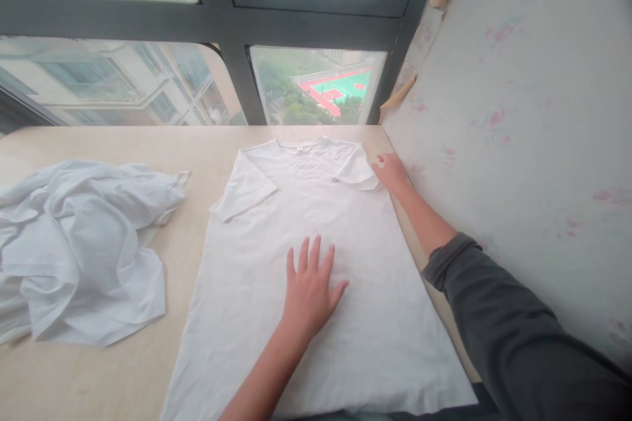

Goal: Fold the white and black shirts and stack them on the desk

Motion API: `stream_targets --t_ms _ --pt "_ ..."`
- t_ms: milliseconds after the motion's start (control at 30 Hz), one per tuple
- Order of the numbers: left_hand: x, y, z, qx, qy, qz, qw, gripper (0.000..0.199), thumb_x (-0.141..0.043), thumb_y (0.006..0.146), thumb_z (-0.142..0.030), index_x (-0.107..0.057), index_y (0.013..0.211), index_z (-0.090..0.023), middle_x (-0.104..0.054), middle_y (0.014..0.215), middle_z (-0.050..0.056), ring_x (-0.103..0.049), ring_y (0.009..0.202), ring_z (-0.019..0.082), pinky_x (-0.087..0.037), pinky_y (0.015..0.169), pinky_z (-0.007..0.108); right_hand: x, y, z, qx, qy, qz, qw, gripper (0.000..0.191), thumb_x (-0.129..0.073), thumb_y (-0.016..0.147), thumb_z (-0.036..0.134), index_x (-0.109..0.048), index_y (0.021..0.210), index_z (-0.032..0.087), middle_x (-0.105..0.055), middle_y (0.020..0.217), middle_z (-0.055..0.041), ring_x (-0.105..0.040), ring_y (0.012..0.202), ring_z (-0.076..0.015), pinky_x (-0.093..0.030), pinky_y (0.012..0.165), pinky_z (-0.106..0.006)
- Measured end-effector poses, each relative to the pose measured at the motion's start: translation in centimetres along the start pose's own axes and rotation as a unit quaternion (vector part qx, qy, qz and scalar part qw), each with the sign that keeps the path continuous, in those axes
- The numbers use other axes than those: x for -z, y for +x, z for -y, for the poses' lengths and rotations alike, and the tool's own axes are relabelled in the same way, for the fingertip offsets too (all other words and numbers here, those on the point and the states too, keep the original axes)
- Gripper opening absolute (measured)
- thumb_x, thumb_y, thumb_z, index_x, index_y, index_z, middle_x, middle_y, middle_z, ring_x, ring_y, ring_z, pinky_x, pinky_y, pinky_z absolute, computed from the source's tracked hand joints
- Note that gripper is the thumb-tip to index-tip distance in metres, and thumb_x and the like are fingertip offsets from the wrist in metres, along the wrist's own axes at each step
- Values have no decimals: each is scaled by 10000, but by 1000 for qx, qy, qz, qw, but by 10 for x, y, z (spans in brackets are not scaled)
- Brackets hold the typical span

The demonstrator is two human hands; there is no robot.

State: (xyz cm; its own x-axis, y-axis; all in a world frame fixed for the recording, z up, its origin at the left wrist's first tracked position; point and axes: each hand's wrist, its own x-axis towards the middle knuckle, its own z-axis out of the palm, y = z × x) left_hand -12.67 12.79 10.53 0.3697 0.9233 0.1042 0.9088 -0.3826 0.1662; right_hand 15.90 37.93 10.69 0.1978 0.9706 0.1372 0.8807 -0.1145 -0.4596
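Note:
A white short-sleeved T-shirt (345,237) lies spread on the pale wooden surface, its neckline toward the window. Both of its sleeves are folded inward over the body, and a small dark mark shows by the right one. My left hand (310,293) rests flat on the middle of the shirt, fingers spread. At the shirt's upper right edge, beside the folded sleeve, is my right hand (392,172). Its fingers are loosely bent and apart, with the tips at the sleeve's edge; no cloth shows gripped between them.
A crumpled white cloth garment (93,243) lies on the wooden surface (190,210) at the left. A wall (533,145) with faded flowered paper rises close on the right, its edge peeling near the window. The dark window frame (227,26) borders the far side.

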Motion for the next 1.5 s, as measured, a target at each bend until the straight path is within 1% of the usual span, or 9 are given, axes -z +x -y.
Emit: stream_targets --t_ms 233,400,733,867,1033,1133,1200,1333,1500 --pt "-8 46 89 83 81 -13 993 688 -456 954 -569 -429 1526 -187 -296 1625 186 -256 1494 425 -198 1176 643 -35 57 11 58 -25 5 998 429 -529 899 265 -629 1297 137 -598 1305 -164 -534 1218 -278 -400 1083 -403" --pt "-11 58 105 70 77 -6 995 683 -433 959 -571 -408 1538 -209 -265 1643 161 -241 1505 408 -178 1186 630 -61 55 9 99 -89 23 991 462 -492 946 383 -589 1374 237 -469 1499 -130 -400 1366 -332 -328 1131 -534" --pt "-4 107 127 93 70 12 993 619 -400 988 -501 -420 1521 -190 -308 1626 159 -272 1494 394 -233 1173 626 -65 91 10 87 -116 30 989 585 -385 976 438 -464 1473 139 -384 1565 -174 -329 1448 -322 -294 1175 -507" --pt "1 88 85 77 43 29 996 535 -450 968 -342 -488 1454 -121 -382 1572 209 -334 1463 380 -283 1172 569 -63 63 -4 99 -89 -8 991 623 -358 985 468 -409 1500 121 -341 1588 -186 -296 1476 -312 -293 1185 -495" --pt "3 35 -32 -142 -69 41 987 454 -509 925 -300 -548 1354 -154 -470 1493 185 -423 1380 353 -346 1131 537 -57 19 -23 128 -102 1 987 540 -440 957 458 -549 1381 140 -439 1521 -190 -378 1419 -339 -298 1172 -518" --pt "-4 8 -104 -220 -137 83 962 453 -532 914 -310 -544 1327 -124 -635 1129 157 -601 1016 284 -500 828 413 -46 27 -23 120 -61 22 991 481 -449 959 435 -606 1308 144 -541 1429 -175 -471 1347 -299 -338 1155 -453" --pt "-15 -7 -140 -240 -152 113 952 491 -522 934 -394 -540 1329 -103 -639 921 127 -600 817 255 -461 644 362 -37 46 -20 70 -26 32 997 449 -455 962 400 -603 1304 151 -606 1350 -152 -560 1246 -257 -403 1100 -396" --pt "-46 -29 -187 -208 -131 196 949 635 -546 896 -551 -589 1263 -35 -658 823 180 -603 703 267 -423 590 381 -30 91 -10 -41 -12 50 998 497 -532 919 322 -539 1373 119 -686 1186 -147 -666 1029 -228 -521 898 -346" --pt "-70 -40 -227 -95 -134 287 944 364 -630 836 -388 -725 1012 -84 -673 790 213 -625 735 301 -438 613 426 -40 124 4 -61 -43 105 992 387 -742 740 261 -709 1082 82 -712 862 -126 -686 842 -275 -540 759 -378"
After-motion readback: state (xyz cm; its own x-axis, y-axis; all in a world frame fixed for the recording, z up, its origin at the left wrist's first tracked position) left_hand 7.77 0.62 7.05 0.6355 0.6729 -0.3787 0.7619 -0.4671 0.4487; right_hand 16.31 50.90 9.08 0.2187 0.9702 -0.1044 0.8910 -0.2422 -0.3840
